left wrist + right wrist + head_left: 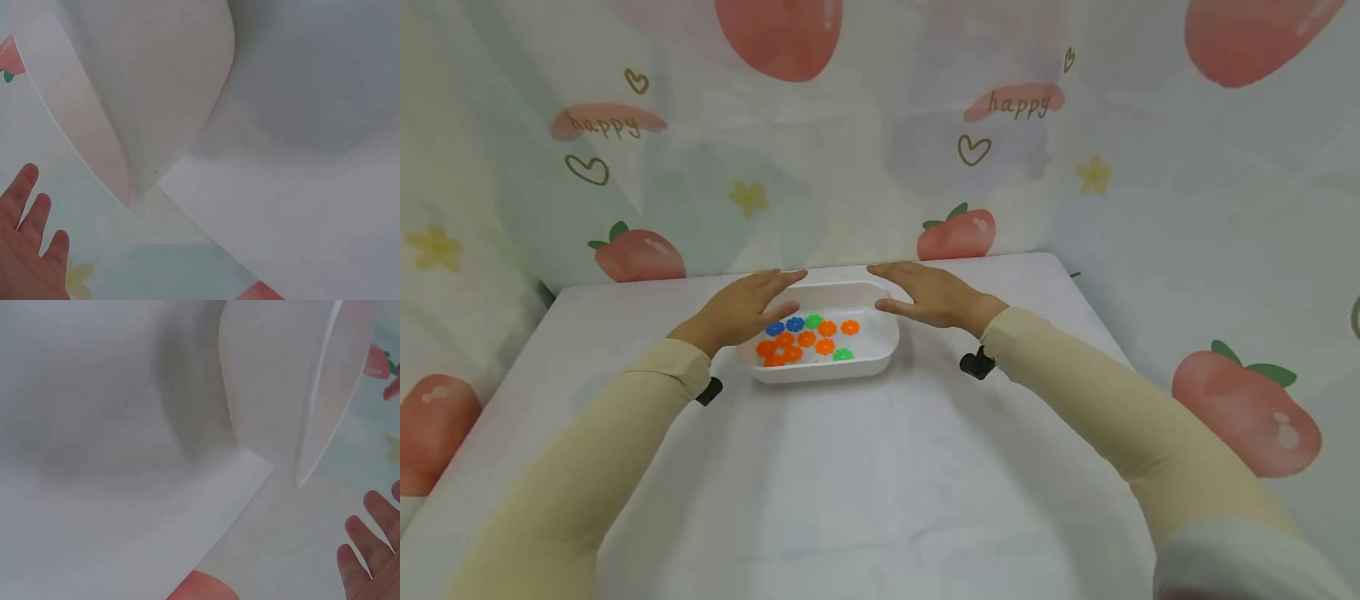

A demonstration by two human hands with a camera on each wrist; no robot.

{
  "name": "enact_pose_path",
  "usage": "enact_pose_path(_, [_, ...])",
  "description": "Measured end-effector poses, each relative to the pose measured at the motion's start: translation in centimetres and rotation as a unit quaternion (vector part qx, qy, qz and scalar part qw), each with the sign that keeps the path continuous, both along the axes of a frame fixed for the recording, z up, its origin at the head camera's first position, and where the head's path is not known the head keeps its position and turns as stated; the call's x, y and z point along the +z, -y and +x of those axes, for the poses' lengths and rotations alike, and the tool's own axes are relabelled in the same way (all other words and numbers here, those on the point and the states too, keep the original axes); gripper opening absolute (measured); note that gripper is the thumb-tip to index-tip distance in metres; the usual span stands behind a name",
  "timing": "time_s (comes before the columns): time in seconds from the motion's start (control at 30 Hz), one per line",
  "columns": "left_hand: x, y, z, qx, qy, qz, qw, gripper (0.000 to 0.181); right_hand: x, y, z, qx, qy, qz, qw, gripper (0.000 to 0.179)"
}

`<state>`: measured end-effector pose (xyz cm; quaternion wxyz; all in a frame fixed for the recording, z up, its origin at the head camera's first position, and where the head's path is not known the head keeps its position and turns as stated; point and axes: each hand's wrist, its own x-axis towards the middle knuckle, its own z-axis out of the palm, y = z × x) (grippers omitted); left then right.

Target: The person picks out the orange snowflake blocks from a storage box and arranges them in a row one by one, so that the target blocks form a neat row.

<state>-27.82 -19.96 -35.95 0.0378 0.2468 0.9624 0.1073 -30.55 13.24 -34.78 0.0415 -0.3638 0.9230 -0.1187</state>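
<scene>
A white plastic tray (820, 372) stands near the back of the table, holding several small flower-shaped pieces in orange (807, 339), blue (795, 324) and green (843, 354). My left hand (737, 310) is over the tray's left end, fingers extended and nothing held. Opposite it, my right hand (936, 296) hovers at the right end with straight fingers, also holding nothing. Each wrist view shows the outer wall of the tray, with the left hand's spread fingers (36, 215) low at the left and the right hand's fingers (369, 540) low at the right.
A white cloth covers the table (865, 483). Behind it and along the sides hangs a curtain (850, 167) printed with strawberries, stars and hearts. A dark strapped device (977, 364) sits under the right wrist, another (709, 391) under the left.
</scene>
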Motion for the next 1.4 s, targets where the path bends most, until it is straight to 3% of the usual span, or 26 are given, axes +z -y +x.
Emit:
enact_pose_path(0.37, [-1.3, 2.7, 1.6, 0.061, 0.02, 0.039, 0.9972, 0.067, -0.1, -0.6, 0.5, -0.016, 0.024, -0.012, 0.9995, 0.073])
enact_pose_path(0.6, [-2.2, 4.1, 1.8, 0.105, 0.039, 0.075, 0.9909, 0.069, -0.3, -0.5, 0.5, -0.019, 0.027, -0.033, 0.9989, 0.074])
enact_pose_path(1.0, [-2.8, 4.8, 2.4, 0.178, 0.09, 0.183, 0.9626, 0.068, -1.5, 0.7, 0.4, -0.028, 0.057, -0.053, 0.9965, 0.071])
enact_pose_path(1.4, [-3.7, 4.3, 2.8, 0.237, 0.131, 0.241, 0.932, 0.065, -2.6, 2.6, -0.4, -0.023, 0.085, -0.059, 0.9943, 0.072])
